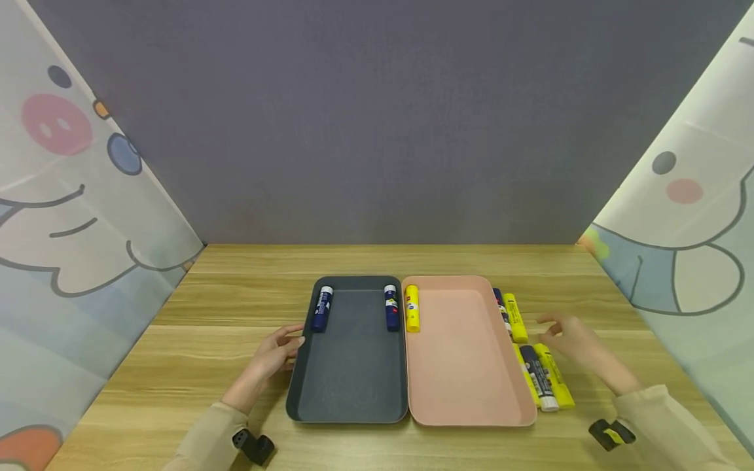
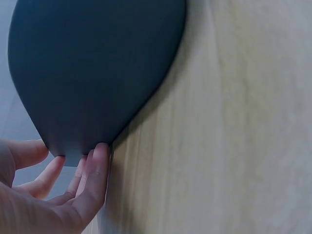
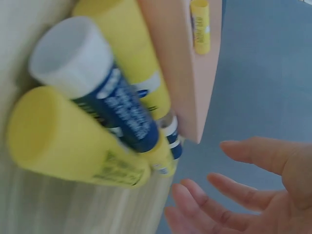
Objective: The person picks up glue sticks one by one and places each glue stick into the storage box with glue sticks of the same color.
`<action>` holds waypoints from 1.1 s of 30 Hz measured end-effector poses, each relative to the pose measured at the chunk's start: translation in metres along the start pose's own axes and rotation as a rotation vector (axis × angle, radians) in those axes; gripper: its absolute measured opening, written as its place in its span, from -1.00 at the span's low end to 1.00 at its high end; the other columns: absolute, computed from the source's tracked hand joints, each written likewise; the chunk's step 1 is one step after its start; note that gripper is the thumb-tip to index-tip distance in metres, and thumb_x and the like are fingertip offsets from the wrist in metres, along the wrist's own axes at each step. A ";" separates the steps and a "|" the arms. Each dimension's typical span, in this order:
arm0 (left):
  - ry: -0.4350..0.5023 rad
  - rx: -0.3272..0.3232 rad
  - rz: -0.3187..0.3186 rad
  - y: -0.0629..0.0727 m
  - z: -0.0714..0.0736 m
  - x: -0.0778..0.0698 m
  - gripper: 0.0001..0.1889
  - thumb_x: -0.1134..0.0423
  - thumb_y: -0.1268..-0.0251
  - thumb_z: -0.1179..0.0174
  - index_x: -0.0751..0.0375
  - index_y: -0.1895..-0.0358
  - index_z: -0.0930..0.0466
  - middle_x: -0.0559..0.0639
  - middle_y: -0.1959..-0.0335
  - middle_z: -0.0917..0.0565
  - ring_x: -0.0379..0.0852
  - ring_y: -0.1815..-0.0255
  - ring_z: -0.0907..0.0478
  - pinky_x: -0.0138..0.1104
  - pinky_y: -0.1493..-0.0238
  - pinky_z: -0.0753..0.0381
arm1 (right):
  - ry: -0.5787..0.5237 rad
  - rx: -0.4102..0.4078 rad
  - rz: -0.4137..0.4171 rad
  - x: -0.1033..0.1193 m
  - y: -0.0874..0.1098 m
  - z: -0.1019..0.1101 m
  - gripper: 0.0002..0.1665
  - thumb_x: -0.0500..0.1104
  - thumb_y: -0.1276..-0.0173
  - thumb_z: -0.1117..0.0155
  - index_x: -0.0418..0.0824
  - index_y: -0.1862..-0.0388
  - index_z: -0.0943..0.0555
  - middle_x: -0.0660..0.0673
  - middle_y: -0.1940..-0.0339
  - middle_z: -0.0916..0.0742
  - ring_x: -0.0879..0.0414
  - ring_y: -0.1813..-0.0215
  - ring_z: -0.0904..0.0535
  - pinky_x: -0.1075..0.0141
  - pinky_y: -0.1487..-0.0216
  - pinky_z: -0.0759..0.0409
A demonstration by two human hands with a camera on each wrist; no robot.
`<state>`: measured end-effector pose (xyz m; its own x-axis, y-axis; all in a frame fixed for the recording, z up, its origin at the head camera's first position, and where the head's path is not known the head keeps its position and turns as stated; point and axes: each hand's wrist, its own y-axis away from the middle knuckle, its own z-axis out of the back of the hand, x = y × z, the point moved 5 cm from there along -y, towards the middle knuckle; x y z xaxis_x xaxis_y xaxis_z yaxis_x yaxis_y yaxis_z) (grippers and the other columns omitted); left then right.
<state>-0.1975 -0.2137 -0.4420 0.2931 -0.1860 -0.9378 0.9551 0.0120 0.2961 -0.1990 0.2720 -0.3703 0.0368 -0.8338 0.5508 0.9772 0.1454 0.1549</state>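
My left hand [image 1: 278, 353] rests against the left side of a dark grey tray [image 1: 353, 379]; in the left wrist view its fingertips and thumb touch the tray's outer wall [image 2: 97, 73]. Two navy glue sticks [image 1: 322, 309] lie in that tray, one along each side. A yellow glue stick [image 1: 412, 309] lies at the left of the pink tray [image 1: 465, 373]. My right hand [image 1: 568, 333], fingers loosely bent and holding nothing, hovers right of several glue sticks beside the pink tray: yellow ones [image 1: 515, 318] and navy ones [image 1: 535, 373], one white-capped end [image 3: 68, 53] facing the right wrist camera.
The two trays stand side by side on a wooden table [image 1: 259, 288]. A grey panel [image 1: 389, 131] rises behind the table. Cartoon-printed sheets [image 1: 76, 216] slope up at the left and right sides.
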 end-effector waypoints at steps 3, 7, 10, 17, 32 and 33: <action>0.006 -0.004 -0.001 0.000 0.000 0.000 -0.57 0.33 -0.27 0.01 0.37 -0.19 -0.25 0.25 0.09 -0.46 -0.15 0.38 -0.51 -0.26 0.34 -0.54 | 0.020 0.019 -0.021 -0.008 0.001 -0.002 -0.50 -0.22 -0.20 -0.13 -0.60 0.03 -0.35 -0.28 0.42 -0.59 0.03 0.43 -0.48 0.21 0.47 -0.44; 0.007 -0.008 -0.002 0.000 -0.001 0.000 -0.57 0.33 -0.27 0.01 0.37 -0.19 -0.25 0.26 0.09 -0.45 -0.15 0.38 -0.50 -0.26 0.34 -0.54 | 0.046 0.032 -0.044 -0.016 0.004 -0.005 -0.50 -0.21 -0.18 -0.13 -0.60 0.04 -0.36 -0.27 0.42 -0.59 0.02 0.42 -0.50 0.20 0.46 -0.45; 0.000 -0.013 0.001 0.000 -0.001 0.001 -0.57 0.33 -0.27 0.01 0.36 -0.19 -0.25 0.25 0.08 -0.45 -0.15 0.38 -0.50 -0.26 0.33 -0.54 | 0.056 0.031 -0.053 -0.021 0.006 -0.008 -0.51 -0.21 -0.17 -0.13 -0.58 0.05 -0.37 -0.26 0.42 -0.59 0.02 0.42 -0.50 0.20 0.46 -0.45; 0.000 -0.019 0.003 0.000 0.000 0.002 -0.57 0.32 -0.26 0.00 0.36 -0.19 -0.26 0.26 0.08 -0.45 -0.15 0.38 -0.51 -0.26 0.34 -0.54 | 0.065 0.038 -0.066 -0.030 0.008 -0.015 -0.50 -0.21 -0.15 -0.14 -0.59 0.05 -0.36 -0.26 0.43 -0.59 -0.01 0.40 -0.50 0.17 0.44 -0.47; -0.007 -0.006 -0.015 0.002 -0.001 0.000 -0.55 0.28 -0.26 -0.02 0.38 -0.19 -0.25 0.23 0.12 -0.47 -0.14 0.37 -0.52 -0.26 0.35 -0.54 | 0.007 0.072 -0.119 -0.034 0.009 -0.027 -0.39 -0.25 -0.08 -0.21 -0.61 -0.01 -0.28 -0.27 0.41 -0.58 0.11 0.49 -0.46 0.27 0.49 -0.45; -0.004 -0.003 -0.019 0.002 -0.001 0.000 -0.54 0.28 -0.25 -0.02 0.39 -0.19 -0.24 0.22 0.12 -0.47 -0.15 0.37 -0.52 -0.26 0.36 -0.54 | -0.001 0.073 -0.123 -0.035 0.009 -0.027 -0.39 -0.26 -0.08 -0.20 -0.61 -0.02 -0.28 -0.28 0.41 -0.58 0.11 0.50 -0.45 0.27 0.49 -0.45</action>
<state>-0.1956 -0.2129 -0.4412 0.2748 -0.1898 -0.9426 0.9606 0.0112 0.2777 -0.1857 0.2876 -0.4105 -0.0825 -0.8473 0.5247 0.9564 0.0807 0.2807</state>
